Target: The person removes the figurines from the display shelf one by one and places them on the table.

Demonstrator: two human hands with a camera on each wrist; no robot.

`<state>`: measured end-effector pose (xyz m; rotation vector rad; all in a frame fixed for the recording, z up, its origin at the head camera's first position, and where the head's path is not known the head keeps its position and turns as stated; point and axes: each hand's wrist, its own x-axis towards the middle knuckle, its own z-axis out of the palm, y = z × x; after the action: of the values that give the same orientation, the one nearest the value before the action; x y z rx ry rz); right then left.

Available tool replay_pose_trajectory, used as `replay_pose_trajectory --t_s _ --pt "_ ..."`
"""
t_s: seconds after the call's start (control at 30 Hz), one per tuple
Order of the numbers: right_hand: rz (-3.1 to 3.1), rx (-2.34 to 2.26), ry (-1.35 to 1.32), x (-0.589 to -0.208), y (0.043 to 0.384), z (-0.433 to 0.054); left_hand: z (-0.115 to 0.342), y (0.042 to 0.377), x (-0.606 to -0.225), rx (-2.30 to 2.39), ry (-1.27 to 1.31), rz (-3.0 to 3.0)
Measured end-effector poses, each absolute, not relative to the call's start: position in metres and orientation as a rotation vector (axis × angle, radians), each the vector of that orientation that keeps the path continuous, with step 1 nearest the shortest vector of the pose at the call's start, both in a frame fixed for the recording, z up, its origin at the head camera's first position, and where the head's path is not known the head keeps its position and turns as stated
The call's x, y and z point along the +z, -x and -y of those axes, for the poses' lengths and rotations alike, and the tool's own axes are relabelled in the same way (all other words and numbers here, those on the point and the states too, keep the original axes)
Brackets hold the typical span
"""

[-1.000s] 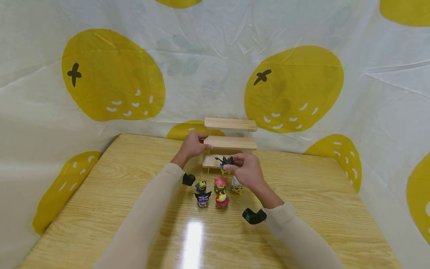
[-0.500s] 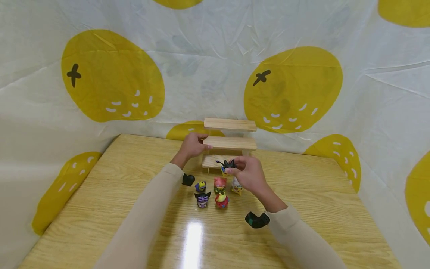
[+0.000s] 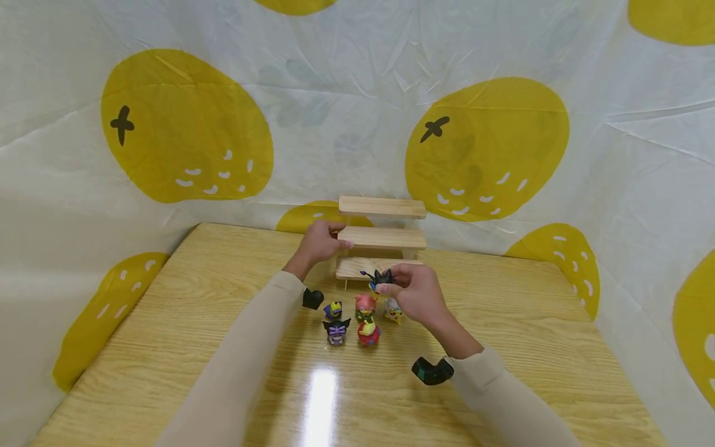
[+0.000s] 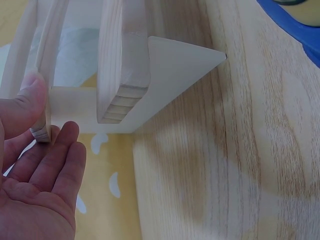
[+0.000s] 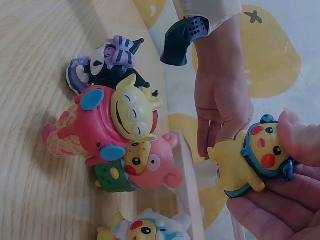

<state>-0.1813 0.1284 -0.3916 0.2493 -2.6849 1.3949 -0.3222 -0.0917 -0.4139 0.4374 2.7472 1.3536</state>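
My left hand (image 3: pixel 322 241) grips the left end of the middle shelf of a three-step wooden stand (image 3: pixel 382 238); in the left wrist view its thumb and fingers pinch the plank (image 4: pixel 47 70). My right hand (image 3: pixel 418 295) holds a small Pikachu figurine (image 5: pixel 255 155) in a dark, shiny hood. In the head view that figurine (image 3: pixel 382 278) hangs just in front of the lowest shelf (image 3: pixel 352 268), its dark pointed top and tail showing. Below it stand a pink figurine (image 3: pixel 365 305) and a white-hooded one (image 3: pixel 393 310), partly behind my right hand.
Nearer to me stand a red figurine with a yellow alien on top (image 3: pixel 368 333), a black-and-purple one (image 3: pixel 336 333) and a blue-and-yellow one (image 3: pixel 333 310). Black wrist devices (image 3: pixel 432 370) sit at both cuffs. A fruit-printed cloth (image 3: pixel 357 112) rises behind the wooden table (image 3: pixel 167 323).
My right hand has drawn slightly down and to the right with the figurine, uncovering more of the lowest shelf. The left hand stays on the middle shelf.
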Motion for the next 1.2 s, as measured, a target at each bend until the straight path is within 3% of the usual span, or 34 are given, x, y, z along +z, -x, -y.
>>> replay_pose_trajectory --t_s 1.2 --pt "2.729 1.462 -0.263 -0.398 0.162 -0.151 0.092 0.320 -0.413 1.380 -0.422 -2.703"
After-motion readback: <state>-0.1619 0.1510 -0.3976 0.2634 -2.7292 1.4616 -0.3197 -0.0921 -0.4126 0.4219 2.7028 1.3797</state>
